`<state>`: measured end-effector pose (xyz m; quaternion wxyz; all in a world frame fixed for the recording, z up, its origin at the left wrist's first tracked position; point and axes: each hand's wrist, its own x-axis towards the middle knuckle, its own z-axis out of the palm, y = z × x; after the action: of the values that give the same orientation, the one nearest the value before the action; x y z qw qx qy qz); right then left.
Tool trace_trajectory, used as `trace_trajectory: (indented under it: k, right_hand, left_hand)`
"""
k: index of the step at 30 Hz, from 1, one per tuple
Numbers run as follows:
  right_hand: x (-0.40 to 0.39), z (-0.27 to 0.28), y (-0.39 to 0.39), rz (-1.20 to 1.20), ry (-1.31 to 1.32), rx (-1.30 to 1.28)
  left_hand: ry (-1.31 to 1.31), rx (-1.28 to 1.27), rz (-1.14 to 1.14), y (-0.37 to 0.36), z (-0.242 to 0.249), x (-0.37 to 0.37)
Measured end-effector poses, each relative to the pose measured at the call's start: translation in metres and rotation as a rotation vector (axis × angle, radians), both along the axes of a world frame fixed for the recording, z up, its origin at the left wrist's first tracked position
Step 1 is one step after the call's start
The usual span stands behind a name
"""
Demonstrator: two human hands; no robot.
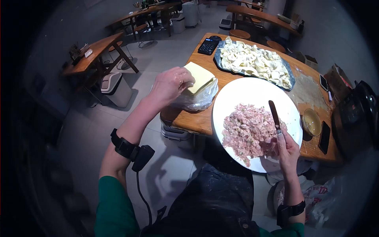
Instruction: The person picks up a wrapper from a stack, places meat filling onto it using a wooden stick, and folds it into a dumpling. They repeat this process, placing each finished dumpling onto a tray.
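Observation:
My left hand [173, 84] is at the left edge of a stack of square yellow wrappers [200, 76], its fingers bent together at the stack's near corner. Whether a wrapper is between them is hidden. Clear plastic [203, 98] lies under the stack. In my right hand [287, 150] is a flat, dark-bladed spreader [273, 112], its blade pointing up and away. That hand is over the right side of a large white plate [252, 87] heaped with pink minced filling [246, 130]. Behind the plate, a dark tray [219, 63] holds several folded dumplings [252, 59].
A calculator [208, 46] lies beside the tray. Right of the plate are a small bowl [312, 121], a phone [324, 137] and a black cooker [355, 114]. A bin [117, 89] stands on the floor at left; other tables are farther back.

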<state>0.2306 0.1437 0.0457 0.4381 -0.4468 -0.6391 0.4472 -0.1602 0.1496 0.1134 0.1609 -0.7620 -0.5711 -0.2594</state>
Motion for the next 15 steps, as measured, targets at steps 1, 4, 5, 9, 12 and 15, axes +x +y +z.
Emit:
trace_trajectory:
  k: [1,4,5,9,12,15]
  right_hand:
    - [0.005,-0.002,-0.007,0.007,-0.001,-0.001]
    - [0.018,0.002,-0.025,-0.021,0.080,-0.051]
    - [0.021,0.002,-0.030,-0.018,0.081,-0.053]
    - [0.031,0.002,-0.048,0.020,0.049,-0.082]
    - [0.039,-0.004,-0.055,0.046,0.023,-0.079]
    - [0.041,-0.006,-0.059,0.047,0.013,-0.089]
  left_hand:
    - [0.009,-0.003,-0.057,0.002,0.002,-0.002]
    - [0.045,-0.020,-0.110,0.005,0.005,0.002]
    - [0.075,-0.033,-0.108,0.005,0.007,0.003]
    - [0.129,-0.069,-0.134,0.008,0.015,0.002]
    - [0.101,-0.095,-0.157,0.012,0.014,-0.003]
    - [0.126,-0.059,-0.229,0.015,0.010,-0.006]
